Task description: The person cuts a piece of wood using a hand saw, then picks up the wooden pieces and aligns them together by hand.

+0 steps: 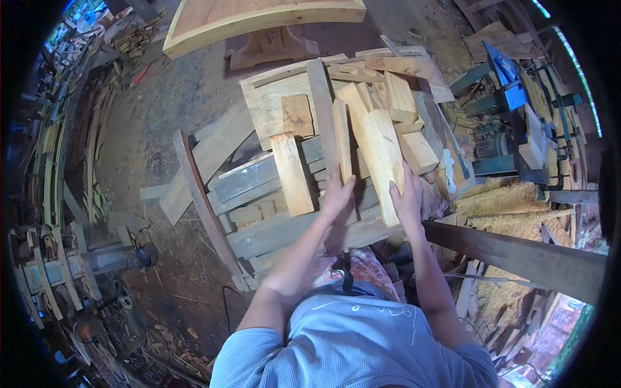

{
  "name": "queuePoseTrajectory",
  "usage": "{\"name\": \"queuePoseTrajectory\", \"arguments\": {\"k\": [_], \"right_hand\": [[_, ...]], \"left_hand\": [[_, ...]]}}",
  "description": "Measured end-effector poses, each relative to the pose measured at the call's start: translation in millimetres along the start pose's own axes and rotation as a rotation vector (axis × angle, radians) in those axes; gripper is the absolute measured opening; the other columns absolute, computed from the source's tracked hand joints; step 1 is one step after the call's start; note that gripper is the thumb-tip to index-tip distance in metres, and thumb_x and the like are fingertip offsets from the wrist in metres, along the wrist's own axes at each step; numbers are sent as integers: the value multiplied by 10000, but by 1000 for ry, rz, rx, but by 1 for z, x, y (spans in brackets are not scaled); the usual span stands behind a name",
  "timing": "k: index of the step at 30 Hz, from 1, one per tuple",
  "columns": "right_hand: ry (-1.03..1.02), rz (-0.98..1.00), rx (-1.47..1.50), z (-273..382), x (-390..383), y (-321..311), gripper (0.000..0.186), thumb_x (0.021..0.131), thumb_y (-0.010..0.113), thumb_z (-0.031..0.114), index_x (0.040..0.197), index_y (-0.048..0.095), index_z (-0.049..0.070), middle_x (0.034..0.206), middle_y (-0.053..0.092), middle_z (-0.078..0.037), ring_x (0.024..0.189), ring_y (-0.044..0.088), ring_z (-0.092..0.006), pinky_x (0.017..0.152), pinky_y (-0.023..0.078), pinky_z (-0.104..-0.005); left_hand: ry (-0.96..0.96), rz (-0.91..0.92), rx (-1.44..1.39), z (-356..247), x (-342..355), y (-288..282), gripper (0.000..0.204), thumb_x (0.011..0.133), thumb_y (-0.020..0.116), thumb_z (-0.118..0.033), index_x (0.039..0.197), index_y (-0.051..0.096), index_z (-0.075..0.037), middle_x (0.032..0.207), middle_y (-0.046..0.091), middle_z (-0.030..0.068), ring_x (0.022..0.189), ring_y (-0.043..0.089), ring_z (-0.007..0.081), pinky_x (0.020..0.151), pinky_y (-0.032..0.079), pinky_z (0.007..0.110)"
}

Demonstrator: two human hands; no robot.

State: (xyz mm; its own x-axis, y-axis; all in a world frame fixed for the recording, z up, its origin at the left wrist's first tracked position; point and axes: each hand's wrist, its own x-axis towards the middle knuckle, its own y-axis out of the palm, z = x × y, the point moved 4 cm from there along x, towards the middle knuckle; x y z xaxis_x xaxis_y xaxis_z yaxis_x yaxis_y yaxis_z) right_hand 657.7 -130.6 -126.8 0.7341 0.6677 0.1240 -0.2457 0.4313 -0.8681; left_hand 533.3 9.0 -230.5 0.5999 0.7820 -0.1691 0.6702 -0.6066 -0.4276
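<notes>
My left hand (339, 193) grips the lower end of a narrow pale wooden strip (341, 132) lying beside a long grey board (321, 107). My right hand (406, 197) holds the lower right edge of a thick pale board (380, 149). Both pieces rest on a heap of offcuts and planks. Just left of my hands lies a short light block (291, 173) with a reddish mark at one end, below a small brown square piece (297, 113). More pale blocks (417, 152) sit at the right of the thick board.
A wooden tabletop (262, 22) stands at the top. At the right is a blue and green machine (511, 87) with sawdust (498, 200) below it. A dark beam (517, 255) crosses at lower right. Lumber stacks (61, 142) line the left, above machinery (110, 258).
</notes>
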Motion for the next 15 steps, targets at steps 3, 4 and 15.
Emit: {"name": "queuePoseTrajectory", "arguments": {"k": [3,4,15], "right_hand": [[12,-28,37,-4,26,14,605,808,608,218,1345,351,115,1026,476,-215,1004,456,-391,882,364,-456],[10,-42,37,-4,37,21,592,817,600,227,1343,352,114,1023,479,-222,1007,456,-397,879,367,-461],[-228,-115,-110,77,37,41,532,868,554,278,1314,381,46,1059,506,-240,974,493,-387,853,399,-447]], "left_hand": [[-394,273,-750,-10,-2,-11,481,877,509,-327,1224,408,-8,1055,548,179,953,592,268,793,470,350],[-428,228,-899,-11,-3,-14,405,905,502,-336,1169,439,-35,1011,591,134,796,636,219,681,521,313],[-214,-119,-398,37,-31,-57,430,966,358,-371,1052,502,25,880,597,169,833,595,254,749,466,346]]}}
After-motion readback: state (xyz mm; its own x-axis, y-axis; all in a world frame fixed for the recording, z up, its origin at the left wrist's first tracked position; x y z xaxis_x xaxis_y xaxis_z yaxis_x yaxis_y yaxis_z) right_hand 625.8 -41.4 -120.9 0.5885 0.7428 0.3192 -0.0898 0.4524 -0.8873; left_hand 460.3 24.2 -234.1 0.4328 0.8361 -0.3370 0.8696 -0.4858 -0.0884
